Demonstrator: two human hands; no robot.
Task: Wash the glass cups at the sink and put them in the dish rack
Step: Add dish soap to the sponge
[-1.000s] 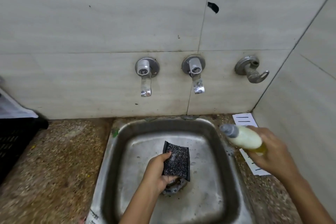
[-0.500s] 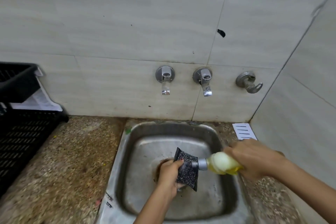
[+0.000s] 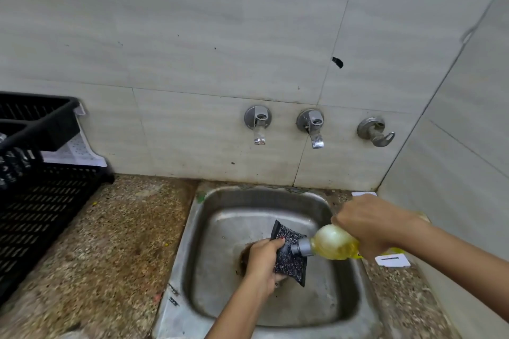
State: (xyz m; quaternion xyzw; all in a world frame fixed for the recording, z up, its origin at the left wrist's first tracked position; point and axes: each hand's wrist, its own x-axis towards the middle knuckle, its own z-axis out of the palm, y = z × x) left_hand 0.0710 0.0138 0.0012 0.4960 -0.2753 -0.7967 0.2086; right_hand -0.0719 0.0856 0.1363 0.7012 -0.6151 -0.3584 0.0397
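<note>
Over the steel sink (image 3: 205, 231), the left hand (image 3: 261, 259) grips a dark scouring pad (image 3: 287, 256), fingers curled round its left edge; the right hand (image 3: 369, 226) clamps a tilted yellow dish-soap bottle (image 3: 333, 245), grey cap touching the pad; the black dish rack (image 3: 41, 201) stands well apart at far left, with open speckled counter (image 3: 115, 242) between.

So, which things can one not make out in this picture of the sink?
Head view only.
Drain of the sink: mostly hidden under the left hand and the scrub pad.
Soap flow: the nozzle of the bottle meets the pad; too small to tell whether soap comes out.
Bottle label: covered by the right hand.
Dish rack: cut off by the left edge; contents unclear.
Glass cups: none in view.
</note>
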